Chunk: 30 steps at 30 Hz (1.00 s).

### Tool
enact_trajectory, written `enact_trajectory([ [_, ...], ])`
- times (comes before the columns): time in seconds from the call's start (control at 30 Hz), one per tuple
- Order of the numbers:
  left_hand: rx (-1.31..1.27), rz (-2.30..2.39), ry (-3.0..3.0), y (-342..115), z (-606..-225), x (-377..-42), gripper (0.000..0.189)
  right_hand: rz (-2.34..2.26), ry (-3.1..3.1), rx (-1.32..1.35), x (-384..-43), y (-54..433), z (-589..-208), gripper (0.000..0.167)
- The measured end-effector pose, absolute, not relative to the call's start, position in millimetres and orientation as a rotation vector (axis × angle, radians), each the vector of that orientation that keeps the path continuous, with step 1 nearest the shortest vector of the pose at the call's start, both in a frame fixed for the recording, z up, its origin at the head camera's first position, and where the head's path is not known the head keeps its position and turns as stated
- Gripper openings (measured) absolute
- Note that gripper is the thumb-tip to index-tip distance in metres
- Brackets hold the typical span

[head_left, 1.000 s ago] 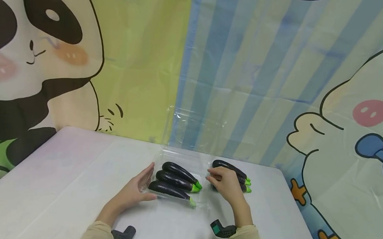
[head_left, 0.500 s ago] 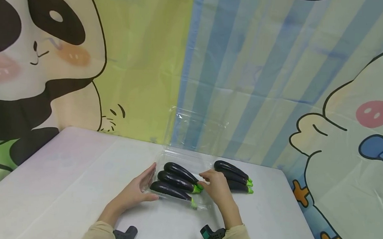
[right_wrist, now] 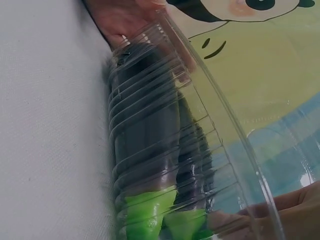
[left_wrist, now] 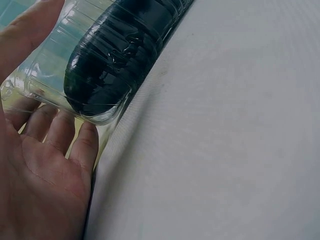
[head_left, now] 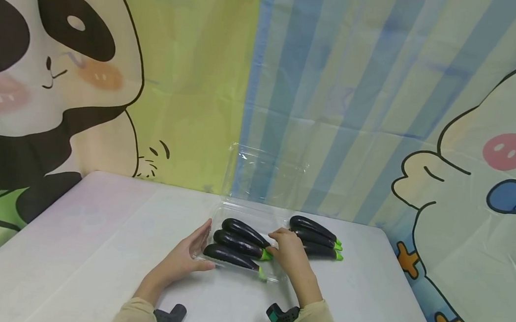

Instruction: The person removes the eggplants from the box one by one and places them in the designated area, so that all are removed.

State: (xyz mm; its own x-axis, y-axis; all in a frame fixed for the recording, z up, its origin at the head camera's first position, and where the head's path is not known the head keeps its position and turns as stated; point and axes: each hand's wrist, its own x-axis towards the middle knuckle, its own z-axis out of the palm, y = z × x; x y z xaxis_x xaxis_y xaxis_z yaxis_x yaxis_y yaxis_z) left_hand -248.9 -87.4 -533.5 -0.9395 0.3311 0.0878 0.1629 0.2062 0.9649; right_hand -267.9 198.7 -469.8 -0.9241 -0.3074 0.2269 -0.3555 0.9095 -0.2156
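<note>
In the head view, a clear plastic clamshell container (head_left: 273,276) holds three dark purple eggplants with green stems. My left hand (head_left: 175,260) grips its left end, the thumb along the front and the fingers against the end wall. The left wrist view shows those fingertips touching the ribbed plastic, one eggplant (left_wrist: 115,60) just behind it. Reaching over the container's right side, my right hand (head_left: 295,257) pinches the rear eggplant (head_left: 242,230) at its stem end, which the fingers partly hide. In the right wrist view, fingers (right_wrist: 230,225) reach the green stem tips inside the rim.
The container's clear lid (head_left: 266,176) stands raised at the back, near the patterned backdrop (head_left: 192,78). Three more eggplants (head_left: 317,237) lie side by side on the white table (head_left: 101,250), just right of the container. Dark wrist devices (head_left: 170,317) sit at both cuffs.
My right hand has moved left, from beside the right-hand eggplants to the stem of the rear eggplant in the container. The left hand keeps its hold.
</note>
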Motion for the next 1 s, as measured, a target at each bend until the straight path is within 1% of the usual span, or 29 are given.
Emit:
enact_trajectory([
  [0.4,0.490,1.859,2.291,-87.6,-534.0,-249.4,0.110,0.297,-2.909,0.490,-269.6,192.8,-475.8,0.037],
  [0.67,0.516,1.859,2.303,-86.6,-534.4,-247.7,0.109,0.194,-2.837,0.549,-268.9,188.9,-485.6,0.015],
  [1.0,0.510,1.875,2.283,-86.8,-534.3,-249.5,0.110,0.197,-2.808,0.563,-270.4,187.3,-486.7,0.017],
])
